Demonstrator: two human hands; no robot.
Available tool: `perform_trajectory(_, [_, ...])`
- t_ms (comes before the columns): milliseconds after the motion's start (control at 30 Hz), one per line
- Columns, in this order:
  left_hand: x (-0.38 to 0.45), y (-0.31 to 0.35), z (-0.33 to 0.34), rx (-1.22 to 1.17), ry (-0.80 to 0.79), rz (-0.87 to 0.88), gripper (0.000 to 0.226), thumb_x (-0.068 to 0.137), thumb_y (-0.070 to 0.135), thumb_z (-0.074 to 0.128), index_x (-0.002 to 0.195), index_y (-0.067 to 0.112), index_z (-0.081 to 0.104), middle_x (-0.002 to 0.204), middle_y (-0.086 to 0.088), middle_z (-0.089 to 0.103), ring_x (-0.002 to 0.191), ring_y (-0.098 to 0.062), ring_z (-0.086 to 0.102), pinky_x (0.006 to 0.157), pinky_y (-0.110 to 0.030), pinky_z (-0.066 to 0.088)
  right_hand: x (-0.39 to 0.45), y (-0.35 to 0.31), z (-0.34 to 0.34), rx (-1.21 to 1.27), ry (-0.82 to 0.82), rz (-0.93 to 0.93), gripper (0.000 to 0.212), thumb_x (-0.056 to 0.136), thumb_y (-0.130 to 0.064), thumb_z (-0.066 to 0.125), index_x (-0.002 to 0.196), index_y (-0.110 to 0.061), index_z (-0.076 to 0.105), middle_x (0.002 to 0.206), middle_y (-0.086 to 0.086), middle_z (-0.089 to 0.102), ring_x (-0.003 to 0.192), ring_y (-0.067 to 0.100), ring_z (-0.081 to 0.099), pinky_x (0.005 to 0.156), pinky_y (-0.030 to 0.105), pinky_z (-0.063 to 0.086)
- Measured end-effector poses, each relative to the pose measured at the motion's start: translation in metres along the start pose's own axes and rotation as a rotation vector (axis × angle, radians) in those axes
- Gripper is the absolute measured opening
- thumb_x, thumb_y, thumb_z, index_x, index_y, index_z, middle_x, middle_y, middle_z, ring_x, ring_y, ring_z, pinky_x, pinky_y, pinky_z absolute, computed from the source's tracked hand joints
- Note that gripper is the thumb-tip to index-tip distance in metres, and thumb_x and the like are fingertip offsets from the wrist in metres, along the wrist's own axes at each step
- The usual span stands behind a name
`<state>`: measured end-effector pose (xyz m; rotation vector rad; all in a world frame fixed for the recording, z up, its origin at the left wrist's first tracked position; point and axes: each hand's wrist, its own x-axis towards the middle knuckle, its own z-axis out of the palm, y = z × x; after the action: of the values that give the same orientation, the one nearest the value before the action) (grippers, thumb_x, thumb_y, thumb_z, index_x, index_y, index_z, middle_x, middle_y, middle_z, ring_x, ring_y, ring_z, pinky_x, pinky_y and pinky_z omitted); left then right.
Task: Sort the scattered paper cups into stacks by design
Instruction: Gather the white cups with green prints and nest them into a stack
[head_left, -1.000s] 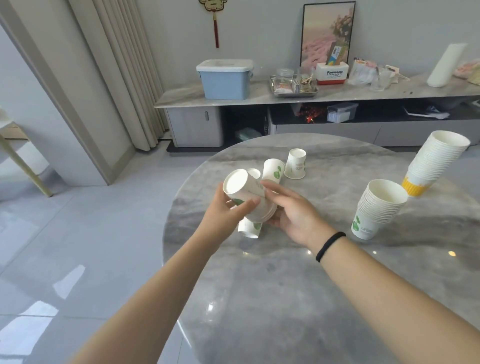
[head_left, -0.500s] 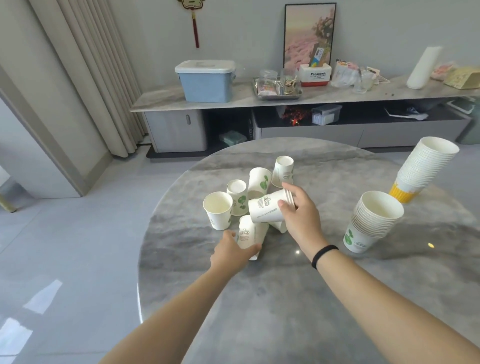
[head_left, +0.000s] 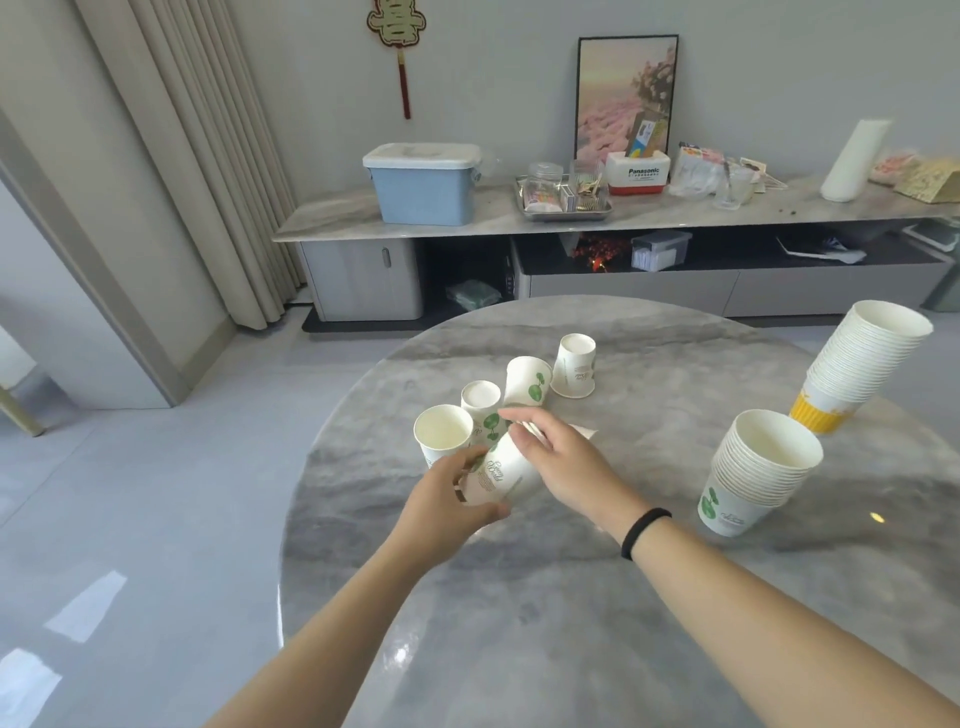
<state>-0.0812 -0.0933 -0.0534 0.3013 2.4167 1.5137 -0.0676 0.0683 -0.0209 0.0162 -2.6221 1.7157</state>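
Trouble looks likeliest at the loose cups (head_left: 524, 382) crowding twelve o'clock of both hands: left hand (head_left: 447, 506) and right hand (head_left: 558, 462) grip a sideways leaf-print cup (head_left: 496, 475), perhaps several nested, and could topple them.

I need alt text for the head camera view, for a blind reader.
Two bare hands, left hand and right hand, hold a leaf-print paper cup on its side above a round grey table. Four loose cups stand behind; two tall stacks stand at right.

A blue bin (head_left: 425, 189) (lidded) sits on the sideboard (head_left: 675, 215).
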Motion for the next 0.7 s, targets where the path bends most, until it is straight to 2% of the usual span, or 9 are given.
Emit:
perform_trajectory(67, [0.005, 0.001, -0.005, -0.098, 0.040, 0.024, 0.052, 0.072, 0.020, 0.078, 0.118, 0.030, 0.055, 0.114, 0.007, 0.062, 0.103, -0.010, 0.062, 0.085, -0.020, 0.051, 0.008, -0.003, -0.001, 0.005, 0.080, -0.017, 0.027, 0.091, -0.021, 0.055, 0.118, -0.021, 0.059, 0.118, -0.010, 0.059, 0.117, 0.007, 0.051, 0.091, 0.014, 0.037])
perform_trajectory(133, [0.014, -0.002, -0.015, -0.236, 0.209, 0.007, 0.034, 0.080, 0.025, 0.071, 0.111, 0.027, 0.056, 0.116, 0.005, 0.061, 0.105, -0.008, 0.060, 0.078, -0.014, 0.047, 0.017, -0.006, -0.007, -0.039, 0.232, -0.028, 0.031, 0.089, -0.013, 0.054, 0.119, -0.021, 0.057, 0.113, -0.007, 0.059, 0.112, 0.014, 0.055, 0.087, 0.021, 0.041])
perform_trajectory(200, [0.028, -0.015, -0.024, -0.275, 0.423, -0.066, 0.033, 0.084, 0.020, 0.064, 0.114, 0.021, 0.051, 0.124, -0.001, 0.055, 0.112, -0.014, 0.054, 0.084, -0.021, 0.043, 0.030, -0.014, -0.011, -0.070, 0.315, -0.070, 0.038, 0.090, -0.012, 0.051, 0.126, -0.025, 0.051, 0.110, -0.008, 0.055, 0.105, 0.016, 0.055, 0.081, 0.023, 0.039])
perform_trajectory(267, [0.042, -0.029, -0.027, -0.196, 0.440, -0.147, 0.056, 0.081, 0.012, 0.063, 0.131, 0.017, 0.039, 0.136, -0.005, 0.042, 0.123, -0.018, 0.046, 0.095, -0.031, 0.043, 0.045, -0.025, -0.005, -0.126, 0.330, -0.178, 0.046, 0.090, -0.012, 0.051, 0.133, -0.026, 0.043, 0.116, -0.007, 0.056, 0.105, 0.014, 0.053, 0.083, 0.022, 0.038])
perform_trajectory(333, [0.054, -0.044, -0.024, -0.159, 0.300, -0.205, 0.088, 0.075, 0.009, 0.071, 0.146, 0.017, 0.019, 0.145, -0.006, 0.030, 0.132, -0.020, 0.038, 0.101, -0.036, 0.043, 0.062, -0.035, 0.007, -0.244, 0.295, -0.308, 0.053, 0.087, -0.012, 0.054, 0.137, -0.024, 0.040, 0.131, -0.002, 0.055, 0.115, 0.018, 0.052, 0.092, 0.025, 0.037])
perform_trajectory(433, [0.071, -0.063, -0.017, -0.182, 0.166, -0.182, 0.116, 0.060, 0.024, 0.086, 0.149, 0.025, 0.011, 0.149, -0.003, 0.031, 0.134, -0.020, 0.038, 0.106, -0.044, 0.042, 0.088, -0.036, 0.029, -0.543, 0.081, -0.333, 0.054, 0.089, -0.016, 0.053, 0.140, -0.026, 0.037, 0.135, 0.004, 0.055, 0.121, 0.027, 0.047, 0.098, 0.026, 0.027])
perform_trajectory(533, [0.076, -0.074, -0.008, -0.154, 0.194, -0.149, 0.102, 0.058, 0.035, 0.084, 0.142, 0.026, 0.026, 0.134, 0.004, 0.053, 0.124, -0.019, 0.051, 0.096, -0.038, 0.049, 0.097, -0.014, 0.048, -0.761, -0.133, -0.204, 0.051, 0.093, -0.025, 0.047, 0.141, -0.030, 0.033, 0.138, 0.004, 0.053, 0.121, 0.034, 0.043, 0.102, 0.031, 0.025])
perform_trajectory(633, [0.072, -0.077, -0.001, -0.084, 0.269, -0.085, 0.064, 0.062, 0.035, 0.078, 0.117, 0.034, 0.045, 0.109, 0.011, 0.064, 0.107, -0.014, 0.060, 0.084, -0.033, 0.050, 0.085, 0.008, 0.058, -0.586, -0.199, -0.155, 0.051, 0.091, -0.032, 0.050, 0.139, -0.036, 0.034, 0.138, -0.001, 0.050, 0.124, 0.032, 0.037, 0.105, 0.036, 0.030])
perform_trajectory(700, [0.064, -0.074, -0.002, -0.052, 0.285, 0.029, 0.056, 0.065, 0.031, 0.077, 0.111, 0.039, 0.047, 0.111, 0.014, 0.060, 0.107, -0.006, 0.056, 0.086, -0.025, 0.049, 0.076, 0.013, 0.054, -0.444, -0.120, -0.209, 0.056, 0.085, -0.028, 0.060, 0.137, -0.032, 0.039, 0.136, -0.004, 0.052, 0.124, 0.024, 0.042, 0.106, 0.034, 0.033])
